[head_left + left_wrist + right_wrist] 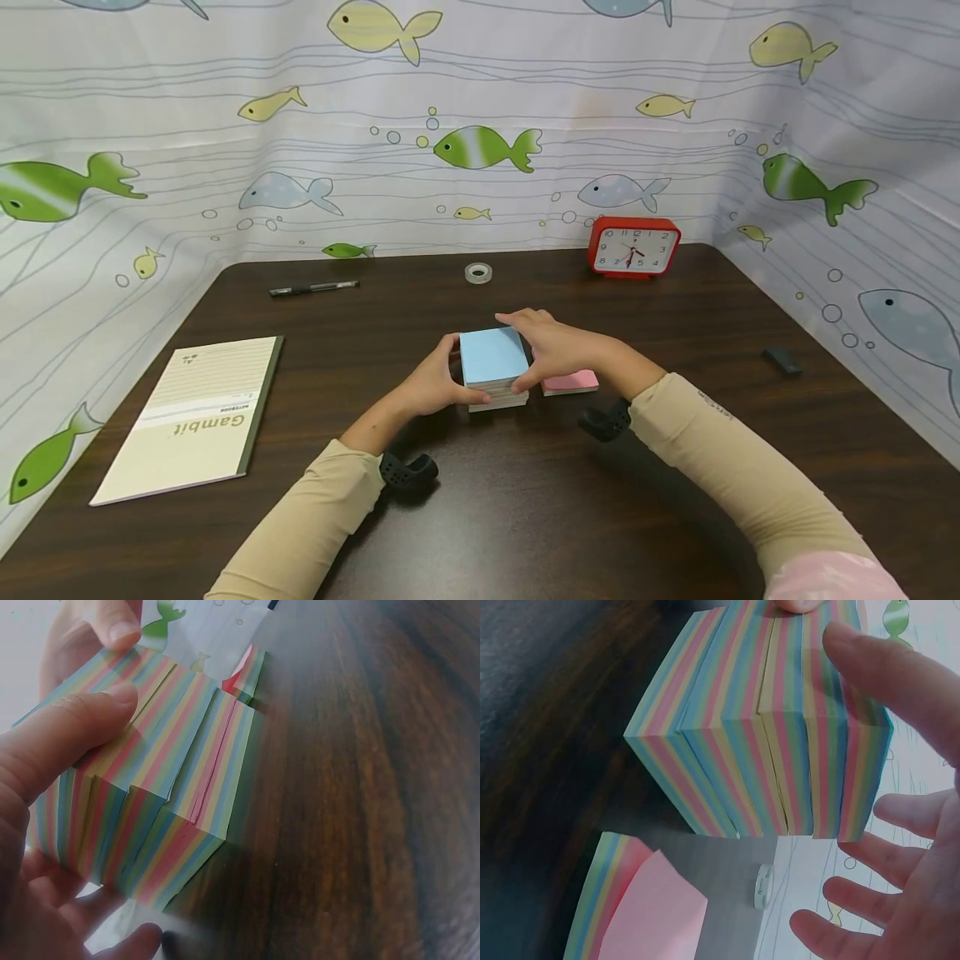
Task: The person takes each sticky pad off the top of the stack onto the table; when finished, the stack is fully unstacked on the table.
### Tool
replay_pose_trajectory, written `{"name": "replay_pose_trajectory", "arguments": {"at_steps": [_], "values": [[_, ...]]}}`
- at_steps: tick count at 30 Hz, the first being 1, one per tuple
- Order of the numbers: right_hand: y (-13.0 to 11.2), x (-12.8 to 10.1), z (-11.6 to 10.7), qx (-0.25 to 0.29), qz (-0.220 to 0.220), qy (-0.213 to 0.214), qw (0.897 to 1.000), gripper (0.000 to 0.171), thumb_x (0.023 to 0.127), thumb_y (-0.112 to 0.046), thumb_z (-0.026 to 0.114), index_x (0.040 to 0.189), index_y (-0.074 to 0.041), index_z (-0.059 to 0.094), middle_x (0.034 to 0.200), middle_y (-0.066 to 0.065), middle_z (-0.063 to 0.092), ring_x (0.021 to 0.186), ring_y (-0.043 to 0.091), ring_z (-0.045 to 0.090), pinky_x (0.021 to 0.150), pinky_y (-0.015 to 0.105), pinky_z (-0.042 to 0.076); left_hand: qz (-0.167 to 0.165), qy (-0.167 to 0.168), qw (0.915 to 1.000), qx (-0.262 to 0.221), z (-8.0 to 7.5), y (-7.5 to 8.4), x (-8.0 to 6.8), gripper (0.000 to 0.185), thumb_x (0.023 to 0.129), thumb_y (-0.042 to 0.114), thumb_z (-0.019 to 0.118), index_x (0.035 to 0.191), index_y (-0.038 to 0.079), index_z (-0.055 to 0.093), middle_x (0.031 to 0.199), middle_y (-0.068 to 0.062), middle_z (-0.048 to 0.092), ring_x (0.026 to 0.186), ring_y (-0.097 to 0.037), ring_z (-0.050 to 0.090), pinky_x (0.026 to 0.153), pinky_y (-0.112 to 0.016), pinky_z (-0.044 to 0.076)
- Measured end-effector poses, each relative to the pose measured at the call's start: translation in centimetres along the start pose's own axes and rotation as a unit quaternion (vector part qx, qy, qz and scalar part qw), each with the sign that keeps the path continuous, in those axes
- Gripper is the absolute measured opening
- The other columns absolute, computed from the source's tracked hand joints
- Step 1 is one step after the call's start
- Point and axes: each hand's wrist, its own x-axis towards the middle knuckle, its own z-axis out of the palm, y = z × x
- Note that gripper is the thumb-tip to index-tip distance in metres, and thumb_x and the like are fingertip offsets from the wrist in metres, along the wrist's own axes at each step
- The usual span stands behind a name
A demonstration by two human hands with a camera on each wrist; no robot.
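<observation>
1. Table (675, 500): dark brown wood grain, smooth, matte; the held stack sits on it mid-table.
2. Backdrop (525, 75): white sheet, printed green, yellow and blue fish, creased at the corners, well behind the hands.
3. Notebook (195, 417): cream cover, green spine, flat, far to the left of the grip; reads "Gambit" and "NOTEBOOK", upside down to the wearer.
4. Clock (633, 247): red rounded-rectangle case, white dial with black numerals, behind the grip to the right.
5. Paper block (493, 367): thick cube of loose sheets, blue top sheet, edges striped pink, yellow, green and blue; layers sit stepped and uneven.
6. Left hand (435, 385): grips the block's left side, thumb along the edge, fingers curled round the side.
7. Right hand (551, 346): grips the block's right side and top edge, thumb at the near corner, fingers spread; beige sleeves on both arms.
8. Pink pad (572, 382): thin, striped edges, flat, just under the right hand beside the block.
9. Pen (313, 288): black, slim, behind-left.
10. Tape roll (477, 272): clear ring, straight behind the grip.
11. Small dark block (783, 360): far right, too small to identify.
</observation>
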Motion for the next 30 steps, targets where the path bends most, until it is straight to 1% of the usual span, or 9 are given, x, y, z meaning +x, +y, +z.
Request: {"name": "replay_pose_trajectory", "arguments": {"at_steps": [5,8,11,15,16,21,25,28,30], "values": [[-0.2,0.5,0.0,0.003,0.001,-0.012,1.000,0.095,0.065,-0.037,0.075,0.137,-0.005,0.024,0.129,0.012,0.033,0.109,0.027,0.030,0.082,0.038,0.038,-0.012,-0.007,0.9999,-0.006,0.1,-0.3,0.2,0.083,0.069,0.008,0.073,0.131,-0.002,0.019,0.130,-0.018,0.028,0.119,-0.033,0.029,0.089,-0.045,0.034],[-0.2,0.6,0.1,0.008,0.003,-0.026,1.000,0.095,0.065,-0.038,0.075,0.137,-0.007,0.024,0.128,0.011,0.034,0.108,0.025,0.031,0.081,0.036,0.038,-0.012,-0.009,0.9999,-0.005,0.1,-0.5,0.3,0.082,0.070,0.008,0.073,0.131,-0.003,0.018,0.130,-0.019,0.028,0.119,-0.034,0.029,0.088,-0.044,0.034],[-0.1,0.8,0.1,0.015,0.004,-0.035,0.999,0.094,0.064,-0.037,0.076,0.137,-0.007,0.024,0.126,0.010,0.036,0.106,0.023,0.034,0.080,0.035,0.039,-0.009,-0.004,0.9999,-0.001,0.3,-1.7,0.8,0.084,0.069,0.011,0.074,0.131,0.000,0.019,0.130,-0.016,0.028,0.118,-0.032,0.031,0.086,-0.043,0.036],[0.0,0.8,0.3,0.020,0.007,-0.033,0.999,0.093,0.064,-0.037,0.076,0.137,-0.007,0.026,0.122,0.010,0.039,0.102,0.021,0.039,0.079,0.033,0.040,-0.004,0.005,1.0000,0.005,0.5,-3.6,1.7,0.088,0.066,0.019,0.077,0.131,0.004,0.020,0.129,-0.012,0.030,0.117,-0.028,0.032,0.085,-0.042,0.037],[0.0,0.8,0.3,0.020,0.009,-0.030,0.999,0.093,0.064,-0.037,0.076,0.137,-0.008,0.026,0.122,0.009,0.039,0.101,0.021,0.039,0.079,0.032,0.040,-0.004,0.007,0.9999,0.006,0.5,-3.7,1.7,0.089,0.065,0.020,0.078,0.131,0.005,0.021,0.129,-0.011,0.030,0.117,-0.027,0.033,0.085,-0.041,0.038],[-0.1,0.7,0.5,0.014,0.009,-0.009,1.000,0.090,0.062,-0.037,0.077,0.135,-0.009,0.031,0.119,0.007,0.042,0.098,0.019,0.042,0.077,0.030,0.042,-0.013,0.007,0.9999,0.002,0.5,-3.3,1.5,0.089,0.065,0.017,0.078,0.132,0.005,0.020,0.130,-0.011,0.029,0.120,-0.028,0.030,0.087,-0.042,0.036],[0.0,0.4,0.4,0.014,0.003,0.007,1.000,0.089,0.062,-0.038,0.077,0.133,-0.008,0.034,0.118,0.008,0.043,0.097,0.019,0.043,0.077,0.031,0.042,-0.015,0.002,0.9999,-0.006,0.3,-1.7,0.8,0.087,0.068,0.011,0.075,0.132,-0.001,0.017,0.131,-0.018,0.028,0.120,-0.033,0.028,0.088,-0.047,0.034],[0.3,0.1,0.3,0.018,0.001,0.019,1.000,0.088,0.062,-0.038,0.077,0.133,-0.008,0.035,0.118,0.007,0.043,0.098,0.019,0.043,0.079,0.032,0.041,-0.016,0.000,0.9999,-0.007,0.3,-0.5,0.2,0.085,0.069,0.007,0.073,0.131,-0.004,0.017,0.130,-0.020,0.028,0.119,-0.035,0.028,0.088,-0.048,0.034],[0.5,-0.1,0.4,0.019,0.000,0.024,1.000,0.088,0.062,-0.038,0.077,0.133,-0.008,0.035,0.118,0.007,0.043,0.098,0.019,0.042,0.080,0.033,0.041,-0.018,0.000,0.9998,-0.006,0.3,-0.3,0.1,0.084,0.069,0.006,0.073,0.131,-0.004,0.017,0.129,-0.019,0.028,0.119,-0.034,0.029,0.088,-0.047,0.034]]}}
